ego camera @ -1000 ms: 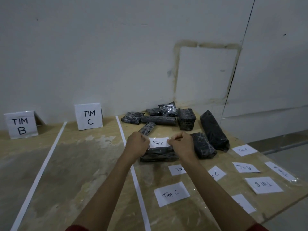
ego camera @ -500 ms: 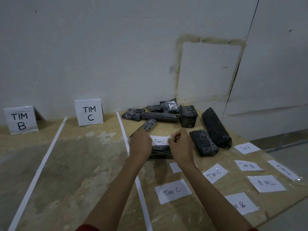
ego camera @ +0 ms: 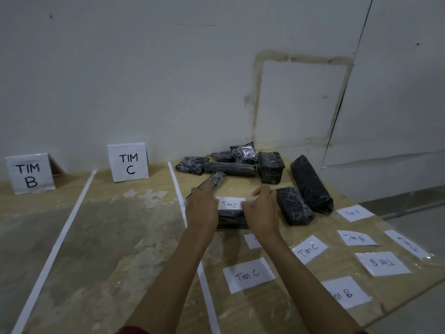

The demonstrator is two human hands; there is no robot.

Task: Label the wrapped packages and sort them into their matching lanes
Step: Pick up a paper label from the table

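A black wrapped package (ego camera: 231, 220) lies on the wooden table, just right of a white tape line (ego camera: 178, 189). A white "Tim C" label (ego camera: 230, 204) sits on top of it. My left hand (ego camera: 202, 209) grips the package's left end and covers the label's left edge. My right hand (ego camera: 262, 210) pinches the label's right edge with curled fingers. Behind them lies a pile of several black packages (ego camera: 231, 168). Lane signs "TIM C" (ego camera: 128, 162) and "TIM B" (ego camera: 30, 174) stand at the back left against the wall.
Two more black packages (ego camera: 294, 206) (ego camera: 311, 184) lie right of my hands. Loose labels are spread at the front right, among them "Tim C" (ego camera: 248, 275) and "Tim B" (ego camera: 358, 237). A second tape line (ego camera: 60, 237) separates the B and C lanes. The table's edge (ego camera: 409, 302) runs along the right.
Both hands have stayed at the ends of the "Tim C" label on the package, drawing slightly closer together. The package has not visibly moved.
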